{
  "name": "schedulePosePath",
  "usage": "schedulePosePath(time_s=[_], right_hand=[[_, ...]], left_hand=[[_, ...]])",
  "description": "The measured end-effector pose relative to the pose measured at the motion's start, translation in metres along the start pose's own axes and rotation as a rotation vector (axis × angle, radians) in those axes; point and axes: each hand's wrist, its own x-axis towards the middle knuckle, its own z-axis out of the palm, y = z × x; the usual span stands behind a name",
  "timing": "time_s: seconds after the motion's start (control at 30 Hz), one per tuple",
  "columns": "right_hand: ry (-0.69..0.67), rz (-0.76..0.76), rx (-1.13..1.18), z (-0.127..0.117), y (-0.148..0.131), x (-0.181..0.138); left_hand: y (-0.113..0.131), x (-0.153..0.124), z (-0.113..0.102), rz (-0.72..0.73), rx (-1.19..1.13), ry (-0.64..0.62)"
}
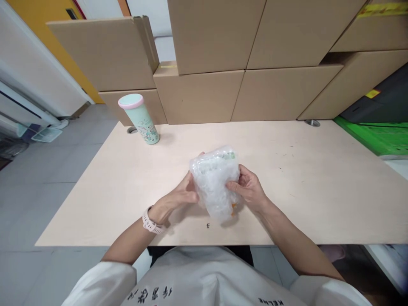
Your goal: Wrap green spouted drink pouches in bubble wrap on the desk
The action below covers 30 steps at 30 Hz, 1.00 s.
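Observation:
A bundle wrapped in clear bubble wrap [215,180] is held just above the pale wooden table [318,187], near its front edge. My left hand [178,197] grips its left side with fingers closed; a light-coloured watch sits on that wrist. My right hand [249,187] grips the right side, thumb pressed on the front. A bit of green shows through the wrap at the top and a bit of orange at the bottom. What is inside is otherwise hidden.
A mint-green tumbler with a pink lid [140,119] stands at the table's back left. Stacked cardboard boxes [204,85] line the far edge. A tiny dark speck [208,225] lies near the front edge. Green material [376,136] sits at the right.

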Motion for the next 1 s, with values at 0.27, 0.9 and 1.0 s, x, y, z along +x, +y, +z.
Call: schedulePosePath(time_s=[0.27, 0.9, 1.0], right_hand=[[0.228, -0.157, -0.44, -0.001, 0.006, 0.005], [-0.188, -0.325, -1.198, 0.002, 0.029, 0.007], [-0.236, -0.295, -1.217, 0.003, 0.035, 0.007]], left_hand=[[-0.015, 0.012, 0.017, -0.17, -0.336, 0.268], [-0.041, 0.006, 0.008, 0.248, 1.438, 0.16], [-0.049, 0.006, 0.006, 0.225, 1.46, 0.137]])
